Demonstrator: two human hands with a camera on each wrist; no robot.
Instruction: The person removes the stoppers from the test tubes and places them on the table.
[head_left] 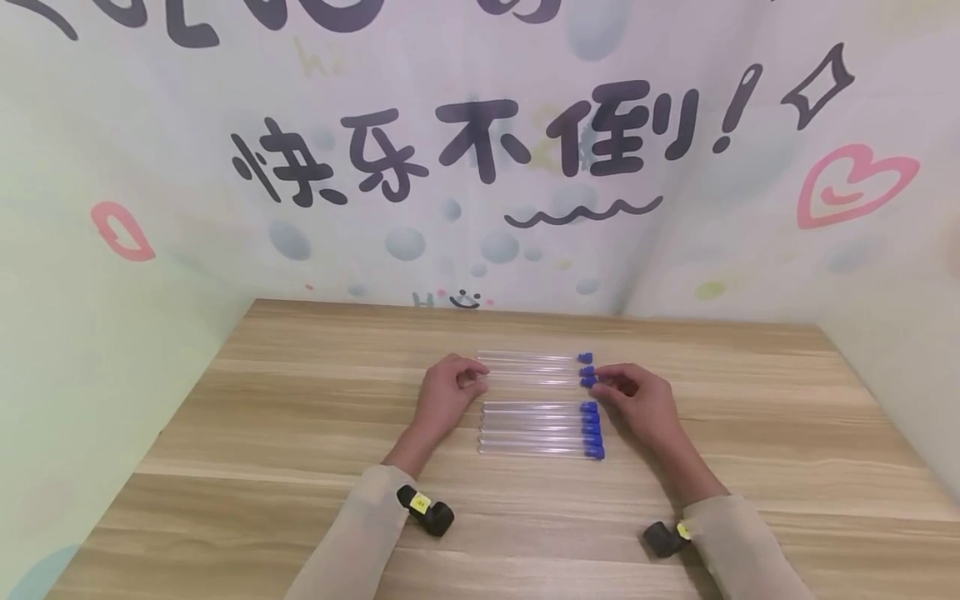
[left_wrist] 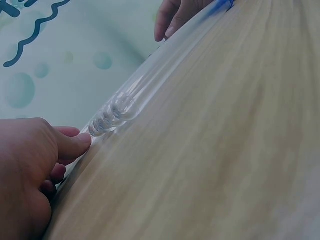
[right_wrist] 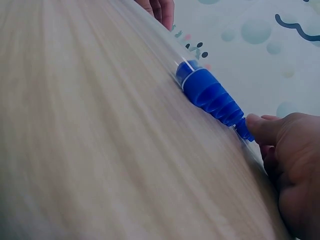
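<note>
Clear test tubes with blue caps lie crosswise in two groups on the wooden table. At the rounded ends of the two nearer tubes (head_left: 528, 383) of the far group, my left hand (head_left: 445, 392) pinches with thumb and forefinger. My right hand (head_left: 641, 400) has its thumb and forefinger at the blue caps (head_left: 588, 381) of the same two. Just beyond lies a third tube (head_left: 525, 356), its cap farther from the fingers. Closer to me, several tubes (head_left: 536, 431) form a tight row, caps to the right. The left wrist view shows their stacked rounded ends (left_wrist: 112, 115); the right wrist view, their caps (right_wrist: 207, 92).
The wood-grain table (head_left: 300, 517) runs back to a printed cloth backdrop (head_left: 420, 208) with large lettering. Pale side walls (head_left: 97, 333) stand at left and right. A small black camera (head_left: 433, 515) sits on each sleeve.
</note>
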